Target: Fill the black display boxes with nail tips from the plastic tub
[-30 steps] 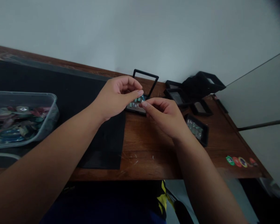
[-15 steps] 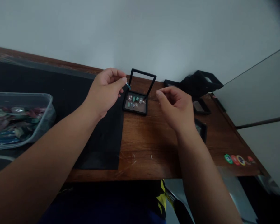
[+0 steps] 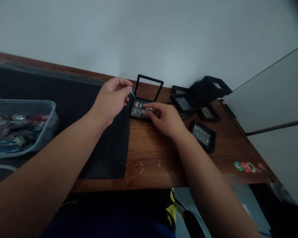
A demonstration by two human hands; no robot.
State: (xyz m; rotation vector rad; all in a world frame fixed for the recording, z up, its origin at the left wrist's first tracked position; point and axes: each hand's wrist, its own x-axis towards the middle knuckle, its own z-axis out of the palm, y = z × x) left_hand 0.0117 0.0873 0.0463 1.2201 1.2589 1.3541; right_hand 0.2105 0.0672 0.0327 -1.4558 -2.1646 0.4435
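Note:
A small black case [image 3: 132,115] lies on the table at the edge of a dark mat, its framed lid [image 3: 151,78] raised at the back. Several small green, clear and brownish pieces sit in its base. My left hand [image 3: 114,97] pinches a small blue piece [image 3: 133,94] just left of the lid. Over the right part of the base is my right hand [image 3: 166,119], its thumb and fingertips down among the pieces; whatever lies between them is too small to make out.
A clear plastic tub [image 3: 46,132] of colourful pieces stands on the black mat [image 3: 109,158] at left. To the right are several black cases [image 3: 203,135], a dark bundle [image 3: 201,89] and round coloured chips [image 3: 244,166] near the front edge.
My right hand has moved left and down onto the case's base, uncovering black cases at right. The left hand still pinches the blue piece. The view has shifted slightly.

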